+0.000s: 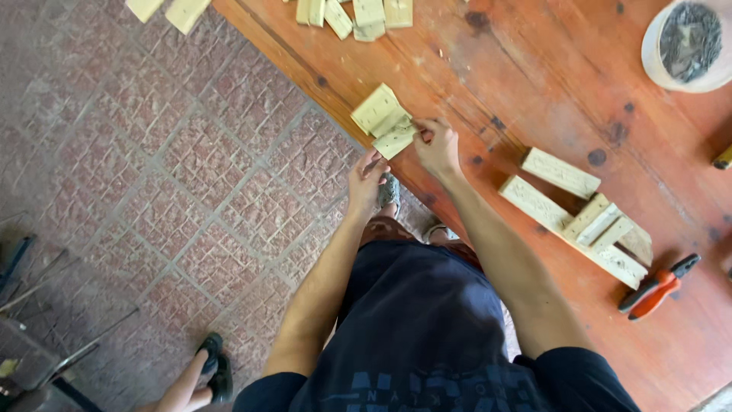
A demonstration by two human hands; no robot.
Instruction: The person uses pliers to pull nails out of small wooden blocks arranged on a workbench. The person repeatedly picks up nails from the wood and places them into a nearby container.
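Wood blocks (383, 120), a small stack of pale cut pieces, are sitting right at the near edge of the orange-brown table (534, 69), overhanging the edge a bit toward the paved floor (191, 175). Plenty of open tabletop is lying beyond & to the right of them; the floor side is wide open too.

My right hand (438, 146) is pinching the right end of the stack, thumb & fingers closed on the top piece. My left hand (366, 181) is hanging just below the table edge, fingers loosely curled, fingertips near the underside of the stack; I can't tell if it's actually touching or gripping anything.

Blocks are looking rough-sawn, flat, rectangular, w/ light grain. Table is worn, stained boards w/ dark knots & a long groove. Floor is reddish textured pavers in a diagonal grid.

Further right a nailed-up wooden assembly (579, 217) of longer slats w/ short cross pieces is lying well apart from the stack. Orange-handled pliers (656, 288) are resting just beside it, near the right edge. A white bucket (654, 53) holding dark nails is sitting at the top right corner. More loose offcuts (354, 14) are lying at the top edge, some on the floor. Another person's foot in a dark sandal (215, 365) is showing at bottom left.
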